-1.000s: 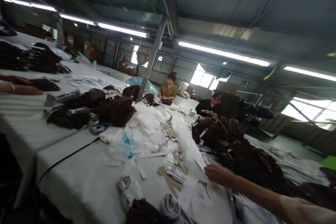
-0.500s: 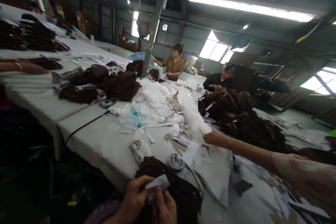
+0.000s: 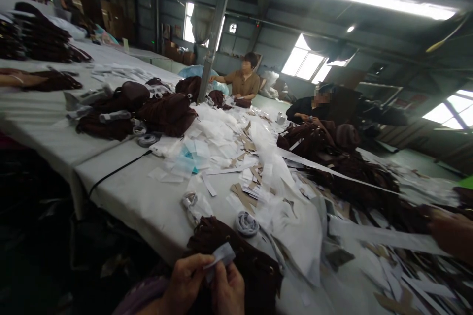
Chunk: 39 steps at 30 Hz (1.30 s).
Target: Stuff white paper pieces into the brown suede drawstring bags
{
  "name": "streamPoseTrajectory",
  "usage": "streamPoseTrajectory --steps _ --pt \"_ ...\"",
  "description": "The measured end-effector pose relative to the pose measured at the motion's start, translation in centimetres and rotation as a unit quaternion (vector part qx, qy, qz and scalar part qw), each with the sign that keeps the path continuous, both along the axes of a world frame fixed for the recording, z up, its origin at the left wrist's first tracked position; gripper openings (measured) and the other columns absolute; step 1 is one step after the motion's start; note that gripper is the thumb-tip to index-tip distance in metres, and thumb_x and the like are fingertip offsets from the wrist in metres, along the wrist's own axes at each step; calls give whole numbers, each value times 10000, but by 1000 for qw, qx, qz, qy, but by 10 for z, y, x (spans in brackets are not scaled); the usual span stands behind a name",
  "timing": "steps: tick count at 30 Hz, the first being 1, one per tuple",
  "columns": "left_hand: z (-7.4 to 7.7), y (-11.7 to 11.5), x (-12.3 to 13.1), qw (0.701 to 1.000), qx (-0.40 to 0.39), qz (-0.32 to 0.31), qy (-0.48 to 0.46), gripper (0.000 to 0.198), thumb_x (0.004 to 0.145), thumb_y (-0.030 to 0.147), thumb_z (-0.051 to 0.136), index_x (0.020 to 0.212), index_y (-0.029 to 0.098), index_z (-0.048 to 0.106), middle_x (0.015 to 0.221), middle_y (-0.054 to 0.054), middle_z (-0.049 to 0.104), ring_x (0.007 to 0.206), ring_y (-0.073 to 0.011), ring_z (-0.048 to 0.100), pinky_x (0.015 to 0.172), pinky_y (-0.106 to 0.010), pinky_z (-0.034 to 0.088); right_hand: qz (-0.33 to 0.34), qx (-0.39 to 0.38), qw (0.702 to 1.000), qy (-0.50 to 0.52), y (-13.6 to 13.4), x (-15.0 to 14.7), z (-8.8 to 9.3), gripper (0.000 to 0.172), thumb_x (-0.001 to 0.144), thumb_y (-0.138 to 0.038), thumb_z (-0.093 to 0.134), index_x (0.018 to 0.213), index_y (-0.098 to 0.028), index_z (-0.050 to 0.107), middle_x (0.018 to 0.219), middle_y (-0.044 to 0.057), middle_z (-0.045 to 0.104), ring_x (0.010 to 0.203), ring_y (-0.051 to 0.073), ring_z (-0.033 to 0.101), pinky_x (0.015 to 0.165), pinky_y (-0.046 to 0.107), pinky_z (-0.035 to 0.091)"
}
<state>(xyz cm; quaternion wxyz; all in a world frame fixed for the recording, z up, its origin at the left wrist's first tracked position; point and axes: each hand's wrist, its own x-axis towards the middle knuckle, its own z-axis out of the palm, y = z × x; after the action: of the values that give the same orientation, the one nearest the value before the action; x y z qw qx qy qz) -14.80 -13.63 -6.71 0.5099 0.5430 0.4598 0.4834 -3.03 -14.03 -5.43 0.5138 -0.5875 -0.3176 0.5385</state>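
Low in the view, my left hand [image 3: 187, 275] pinches one side of a small pale grey strip [image 3: 223, 254], which looks like folded paper or thin padding. The fingers of my right hand [image 3: 229, 286] are closed on the same strip from below. Under and behind both hands lies a dark brown bag [image 3: 254, 266] with metal eyelets and a gathered edge. A rolled grey strip [image 3: 247, 224] rests just beyond the bag. To its left is another grey roll [image 3: 189, 200] in clear wrapping.
White sheets [image 3: 210, 133] and cardboard strips [image 3: 244, 194] cover the middle of the table [image 3: 148, 197]. Brown bags [image 3: 166, 115] are heaped left, with more [image 3: 343, 172] at right. A post [image 3: 216, 34] rises beyond. A co-worker's hand [image 3: 451, 231] is at right; two people sit across.
The co-worker's arm at right has drawn back toward the right edge, and long white strips now stretch there. My hands stay on the grey strip, which is turned slightly.
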Motion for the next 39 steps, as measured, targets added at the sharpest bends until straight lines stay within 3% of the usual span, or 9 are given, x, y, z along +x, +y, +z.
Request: streamPoseTrajectory --steps 12,18,24,28,32,36,39 --pt "0 4 1 998 -60 -6 -34 362 813 498 587 938 188 729 618 -11 652 443 -113 531 447 -196 434 27 -58 997 30 3 2 0 668 509 -755 681 759 -147 561 388 -98 406 300 38 296 297 169 197" --pt "9 6 -12 995 10 -94 16 323 890 412 508 855 187 738 665 -36 642 573 -131 565 577 -208 454 45 -70 997 -2 -2 2 11 704 539 -796 623 815 -152 563 377 -96 414 268 33 267 260 161 179" --pt "17 11 -22 977 67 -195 60 363 935 357 419 901 188 737 806 -87 667 746 -175 614 704 -239 472 57 -46 996 54 -2 5 15 617 542 -717 706 736 -147 573 417 -77 456 293 21 291 265 140 224" --pt "24 13 -24 972 83 -210 61 362 939 343 407 924 181 730 840 -101 669 774 -182 625 724 -245 478 54 -35 993 103 -2 7 19 611 586 -736 654 663 -137 563 475 -21 527 324 50 394 274 155 285" --pt "32 8 -26 969 94 -216 76 344 935 320 416 878 178 723 835 -93 675 787 -181 624 755 -254 468 72 -50 996 11 -1 5 22 588 619 -720 651 678 -147 537 404 -73 440 289 35 332 260 145 237" --pt "31 4 -20 993 -19 -114 0 299 890 416 492 928 165 649 734 -52 673 673 -167 617 653 -252 474 83 -58 995 -15 1 4 22 602 647 -744 604 739 -154 527 402 -81 439 294 37 323 264 146 230" --pt "29 8 -12 986 -146 -66 -46 397 854 525 492 913 141 575 599 -16 626 506 -140 561 492 -226 429 86 -54 995 -16 1 4 22 602 671 -747 578 766 -154 528 409 -76 451 295 37 314 272 154 230"
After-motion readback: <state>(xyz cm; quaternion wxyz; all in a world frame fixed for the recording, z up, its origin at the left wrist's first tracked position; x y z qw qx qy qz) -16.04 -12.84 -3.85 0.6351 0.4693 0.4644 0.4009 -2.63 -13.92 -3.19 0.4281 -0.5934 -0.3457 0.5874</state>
